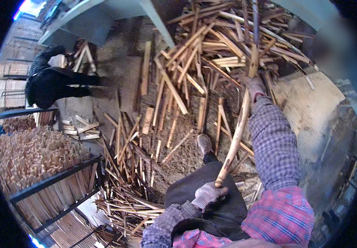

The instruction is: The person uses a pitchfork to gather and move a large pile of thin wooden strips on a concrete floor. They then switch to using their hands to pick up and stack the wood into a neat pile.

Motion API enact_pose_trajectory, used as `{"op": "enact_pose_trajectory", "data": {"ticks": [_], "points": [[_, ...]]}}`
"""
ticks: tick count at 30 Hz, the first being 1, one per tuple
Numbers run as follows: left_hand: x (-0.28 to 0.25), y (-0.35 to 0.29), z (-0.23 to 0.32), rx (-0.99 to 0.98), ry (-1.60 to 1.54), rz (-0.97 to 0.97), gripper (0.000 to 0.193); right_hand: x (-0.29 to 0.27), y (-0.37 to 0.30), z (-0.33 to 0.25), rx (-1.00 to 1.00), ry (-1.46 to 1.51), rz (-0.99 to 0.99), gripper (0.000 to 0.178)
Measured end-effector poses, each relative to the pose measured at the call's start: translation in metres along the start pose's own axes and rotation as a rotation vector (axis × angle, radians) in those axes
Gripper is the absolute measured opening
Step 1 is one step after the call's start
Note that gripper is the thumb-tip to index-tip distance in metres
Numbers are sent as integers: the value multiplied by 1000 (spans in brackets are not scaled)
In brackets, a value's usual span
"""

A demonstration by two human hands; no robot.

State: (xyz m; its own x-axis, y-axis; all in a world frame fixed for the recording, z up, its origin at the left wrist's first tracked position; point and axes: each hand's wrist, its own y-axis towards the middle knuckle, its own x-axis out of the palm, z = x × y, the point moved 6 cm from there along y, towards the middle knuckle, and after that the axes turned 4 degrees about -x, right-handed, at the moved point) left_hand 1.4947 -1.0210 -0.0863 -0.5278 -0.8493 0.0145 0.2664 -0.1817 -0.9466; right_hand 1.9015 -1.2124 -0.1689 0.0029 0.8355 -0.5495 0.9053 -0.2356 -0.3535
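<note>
A long, slightly crooked wooden pole (238, 128) slants up and away from my lap, its far stretch looking darker. My right hand (255, 87), in a dirty work glove, is wrapped round it partway along, with that arm stretched forward. At the pole's near end is my left hand (209, 195) in a pale knit glove, closed on the butt just above my dark apron (199, 182). Ahead, the pole passes over a heap of split wood strips (224, 45). Its far tip cannot be made out.
Metal racks (58, 177) packed with upright wood sticks (38, 157) stand at left. Beyond them a person in dark clothes (48, 84) bends over. Loose sticks (129, 211) pile up beside my left arm. A pale board (310, 99) lies right. Bluish metal panels (100, 20) edge the far side.
</note>
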Motion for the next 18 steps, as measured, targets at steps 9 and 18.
{"op": "enact_pose_trajectory", "data": {"ticks": [9, 18], "points": [[-10, -12, 46, -51, 75, -11, 41, -8, -6, 24, 140, 118, -60, 25], [-33, -119, 15, -224, 346, -108, 56, -6, -127, -43, 364, 400, -60, 29]]}}
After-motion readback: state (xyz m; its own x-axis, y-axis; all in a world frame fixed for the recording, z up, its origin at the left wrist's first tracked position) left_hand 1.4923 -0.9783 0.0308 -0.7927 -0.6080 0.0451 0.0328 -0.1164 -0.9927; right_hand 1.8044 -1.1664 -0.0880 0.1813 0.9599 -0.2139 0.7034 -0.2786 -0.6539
